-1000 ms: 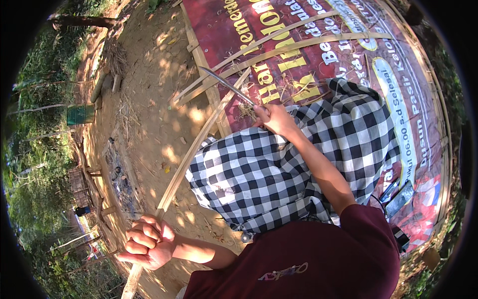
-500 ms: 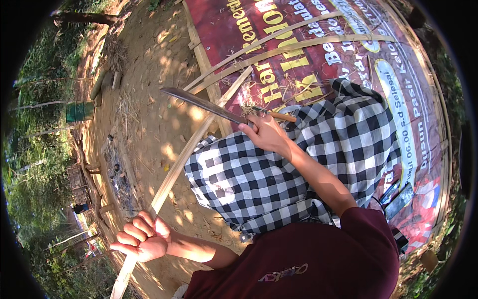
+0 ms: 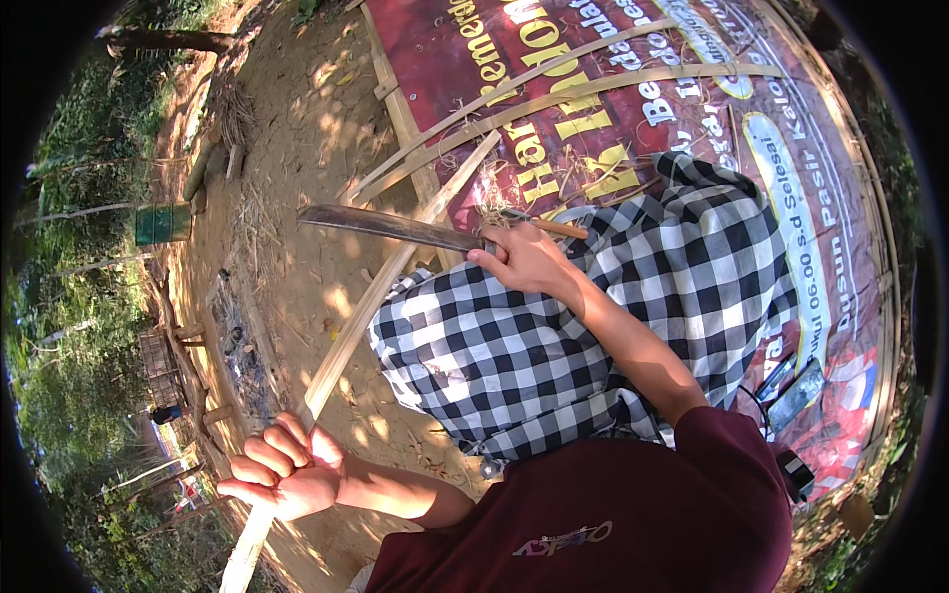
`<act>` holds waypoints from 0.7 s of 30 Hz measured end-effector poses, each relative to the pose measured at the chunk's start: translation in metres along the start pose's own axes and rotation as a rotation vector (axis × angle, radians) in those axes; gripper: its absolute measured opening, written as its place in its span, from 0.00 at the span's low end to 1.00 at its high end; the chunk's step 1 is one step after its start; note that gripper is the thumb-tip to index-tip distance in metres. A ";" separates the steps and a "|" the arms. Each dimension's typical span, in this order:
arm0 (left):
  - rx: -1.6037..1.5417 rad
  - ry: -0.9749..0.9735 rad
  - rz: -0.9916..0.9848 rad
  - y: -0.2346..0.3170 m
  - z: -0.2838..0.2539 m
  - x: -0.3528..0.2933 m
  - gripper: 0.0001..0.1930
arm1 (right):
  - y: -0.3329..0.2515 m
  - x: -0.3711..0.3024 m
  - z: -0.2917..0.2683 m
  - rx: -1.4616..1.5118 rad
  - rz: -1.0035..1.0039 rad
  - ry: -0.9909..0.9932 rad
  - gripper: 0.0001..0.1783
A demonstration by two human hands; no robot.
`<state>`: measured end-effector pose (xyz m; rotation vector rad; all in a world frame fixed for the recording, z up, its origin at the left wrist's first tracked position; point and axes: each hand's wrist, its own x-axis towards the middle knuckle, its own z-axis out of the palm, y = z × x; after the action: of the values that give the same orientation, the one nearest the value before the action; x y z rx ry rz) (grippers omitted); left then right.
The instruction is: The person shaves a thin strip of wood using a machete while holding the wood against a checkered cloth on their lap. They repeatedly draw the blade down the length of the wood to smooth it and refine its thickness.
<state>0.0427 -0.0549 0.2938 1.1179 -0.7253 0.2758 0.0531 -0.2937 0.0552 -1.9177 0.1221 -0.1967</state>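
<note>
My left hand (image 3: 285, 472), at lower left, is closed around a long pale strip of split wood or bamboo (image 3: 346, 348). The strip slants up and away to the right, its far end near the banner's edge. My right hand (image 3: 529, 259) grips a machete (image 3: 386, 225) above my lap. Its dark, long blade points left and crosses over the upper part of the strip; I cannot tell whether they touch. A brown wooden handle (image 3: 563, 229) shows just beyond my right hand; whether it belongs to the machete is unclear.
A black-and-white checked cloth (image 3: 554, 336) covers my legs. Beyond lies a red printed banner (image 3: 425, 59) with thin shavings and long pale strips (image 3: 593, 87) on it. A phone (image 3: 796, 393) rests at the right. Dirt ground (image 3: 306, 188) spreads left, with trees farther off.
The machete's blade has swung so that its tip sits lower and farther left, with more of its flat side showing. My left hand and the strip have hardly moved.
</note>
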 end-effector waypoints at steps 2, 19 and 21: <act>0.018 0.006 0.001 0.001 0.001 0.000 0.27 | 0.010 0.002 0.006 0.005 -0.028 0.055 0.26; -0.016 0.054 0.011 -0.001 -0.001 -0.003 0.26 | 0.021 0.010 0.000 0.110 0.370 0.053 0.29; 0.003 0.064 0.016 -0.004 -0.003 -0.002 0.27 | 0.010 0.008 -0.010 0.121 0.344 0.034 0.29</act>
<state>0.0444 -0.0536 0.2883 1.1017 -0.6778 0.3249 0.0596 -0.3076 0.0494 -1.7431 0.4483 -0.0043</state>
